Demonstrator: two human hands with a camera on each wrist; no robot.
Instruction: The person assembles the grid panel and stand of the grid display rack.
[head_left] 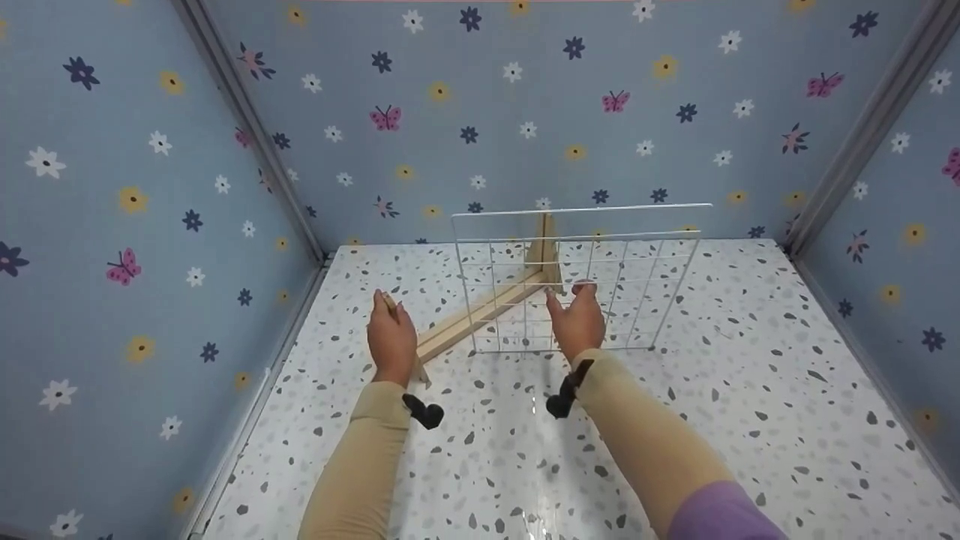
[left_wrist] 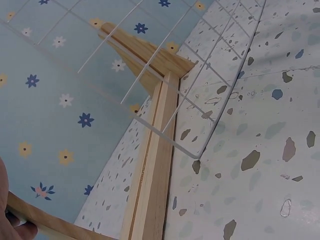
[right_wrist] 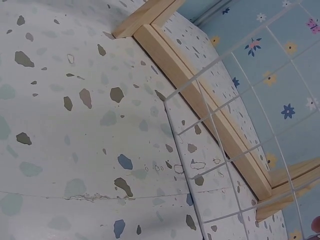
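Observation:
In the head view my left hand (head_left: 391, 339) grips one triangular wooden end piece (left_wrist: 55, 222) of a stand, its fingers wrapped round the upright. A grooved wooden bar (head_left: 442, 343) runs from there to a second triangular end piece (left_wrist: 150, 55), which stands farther back. My right hand (head_left: 581, 322) holds a white wire grid panel (head_left: 581, 210) by its wires, thumb and fingers pinched on it. The panel is tilted up in front of the bar and hides part of it. Only a fingertip (right_wrist: 316, 225) of the right hand shows in the right wrist view.
A white speckled tabletop (head_left: 480, 450) lies beneath everything. Blue flowered panels (head_left: 517, 112) enclose it at the back and both sides, with grey metal posts (head_left: 255, 127) at the corners. The far end piece stands close to the back panel.

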